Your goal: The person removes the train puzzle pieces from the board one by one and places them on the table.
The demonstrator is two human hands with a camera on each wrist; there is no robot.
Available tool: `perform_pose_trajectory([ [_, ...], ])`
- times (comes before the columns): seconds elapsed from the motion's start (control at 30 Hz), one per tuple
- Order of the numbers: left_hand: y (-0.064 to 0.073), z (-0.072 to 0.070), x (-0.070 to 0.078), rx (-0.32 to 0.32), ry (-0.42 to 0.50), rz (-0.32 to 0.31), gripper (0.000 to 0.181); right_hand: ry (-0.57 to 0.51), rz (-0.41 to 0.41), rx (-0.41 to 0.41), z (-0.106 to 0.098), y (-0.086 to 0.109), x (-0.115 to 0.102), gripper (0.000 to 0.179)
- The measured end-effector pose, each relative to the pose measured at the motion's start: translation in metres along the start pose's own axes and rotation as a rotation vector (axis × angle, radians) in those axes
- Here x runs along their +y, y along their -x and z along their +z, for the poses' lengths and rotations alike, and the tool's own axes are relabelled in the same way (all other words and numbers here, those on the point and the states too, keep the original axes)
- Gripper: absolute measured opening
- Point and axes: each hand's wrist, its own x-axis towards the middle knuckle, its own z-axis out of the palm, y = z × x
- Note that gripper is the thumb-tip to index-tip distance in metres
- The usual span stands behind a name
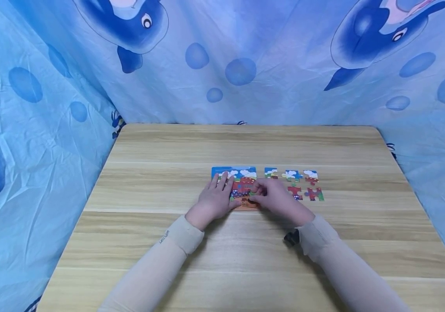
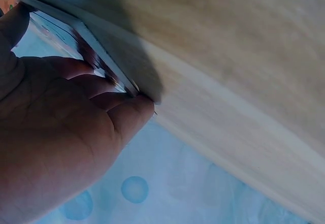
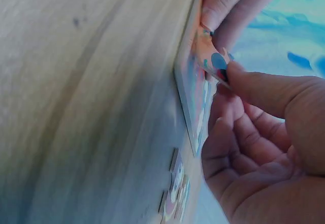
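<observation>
On the wooden table (image 1: 152, 242), just in front of me, lies the puzzle board (image 1: 235, 172), a shallow tray with a blue rim that holds most of its picture already: sky and clouds at the far edge, red and orange shapes nearer me. My left hand (image 1: 216, 198) rests flat on its left part, fingers straight and spread, pressing it down. My right hand (image 1: 274, 197) pinches a puzzle piece (image 3: 216, 64) between thumb and fingertips, and my right wrist view shows that piece lifted at an angle off the tray's face, one edge still against it.

To the right of the tray, loose pieces (image 1: 295, 184) lie in two short rows on the bare wood, well apart from my fingers.

Much is covered. My hands hide the middle and near edge of the tray, so I cannot tell which slots are open. The left wrist view shows only my palm, a sliver of the tray's edge and blurred wood. A small dark object (image 1: 291, 237) beside my right sleeve is too unclear to name.
</observation>
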Motion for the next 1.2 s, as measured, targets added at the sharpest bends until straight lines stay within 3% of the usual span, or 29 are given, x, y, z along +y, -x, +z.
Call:
perform_pose_trajectory([
  [0.17, -0.002, 0.004, -0.001, 0.003, 0.027, -0.005, 0.088, -0.046, -0.048, -0.018, -0.015, 0.009, 0.013, 0.009],
  [0.3, -0.005, 0.008, -0.002, -0.007, 0.023, -0.014, 0.088, -0.075, -0.032, -0.041, -0.031, 0.020, 0.029, 0.008],
  [0.6, -0.002, 0.003, 0.002, 0.007, 0.024, -0.008, 0.089, -0.077, 0.048, -0.029, -0.069, 0.051, 0.066, 0.007],
  [0.93, -0.003, 0.000, 0.003, 0.010, 0.002, 0.007, 0.086, -0.049, 0.166, -0.076, -0.111, 0.084, 0.098, 0.018],
  [1.2, -0.010, 0.008, -0.002, -0.010, 0.012, 0.001, 0.089, -0.041, 0.256, -0.140, -0.122, 0.093, 0.116, 0.019],
])
